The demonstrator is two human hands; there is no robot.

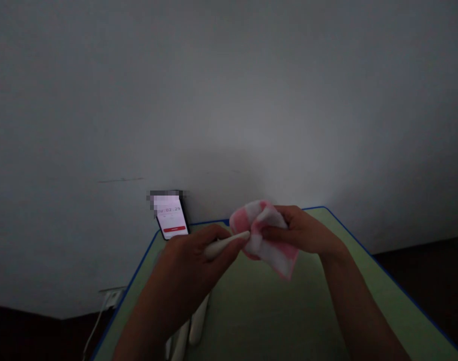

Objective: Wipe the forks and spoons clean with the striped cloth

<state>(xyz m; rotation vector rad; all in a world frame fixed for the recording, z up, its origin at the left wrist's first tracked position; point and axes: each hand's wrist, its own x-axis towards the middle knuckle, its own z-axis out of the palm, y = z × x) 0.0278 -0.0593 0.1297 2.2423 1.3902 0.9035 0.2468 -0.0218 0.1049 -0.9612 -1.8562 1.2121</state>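
My left hand (199,260) is closed around a slim white handle (225,244), tilted up to the right. What kind of tool it belongs to I cannot make out. Pinched in my right hand (304,229) is a pink and white checked cloth (276,250), bunched up with one corner hanging down. The cloth meets the handle's right end and hides whatever lies behind it. Both hands are above the green table (274,311). Under my left forearm lie several long pieces with pale handles (199,321), partly covered by the arm.
A phone (172,215) with a lit timer screen leans against the grey wall (229,100) at the table's back left. The table has a blue edge (364,245). Low on the left is a wall socket (113,299) with a white cable (93,328). The room is dim.
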